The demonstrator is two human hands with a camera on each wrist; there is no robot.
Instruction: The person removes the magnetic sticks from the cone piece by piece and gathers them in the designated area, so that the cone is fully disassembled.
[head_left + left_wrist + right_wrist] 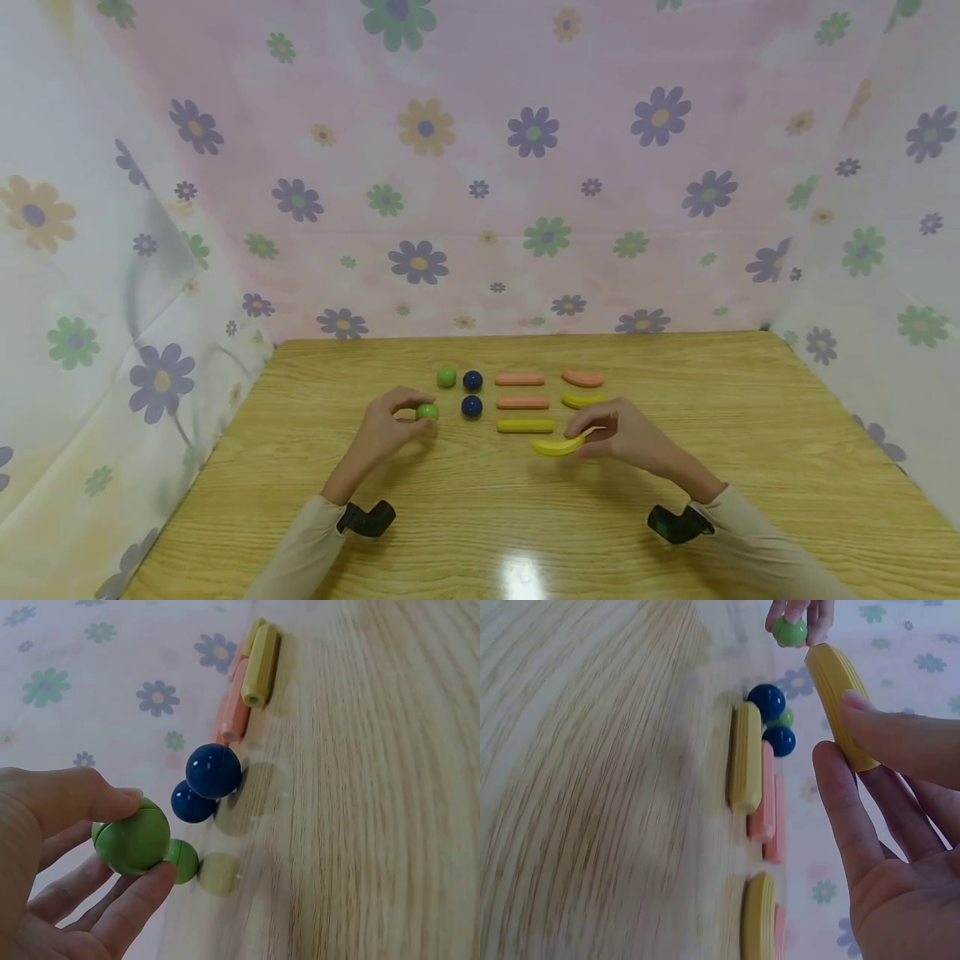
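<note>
My left hand [387, 425] pinches a green ball [133, 838] between thumb and fingertips. A second green ball [446, 377] lies on the table just behind it, next to two dark blue balls [472, 407]. On the right, my right hand [626, 435] grips a curved yellow ridged piece [838, 705] at one end, thumb on one side and fingers on the other. Close by lie a straight yellow stick [525, 426] and another curved yellow piece [582, 401], the latter partly covered by that hand in the head view.
Two straight orange sticks [522, 403] and a curved orange piece [583, 378] lie in the middle rows of the wooden table [465, 517]. A flowered cloth [525, 183] hangs behind the table and along both sides. Black cameras [367, 518] sit on both wrists.
</note>
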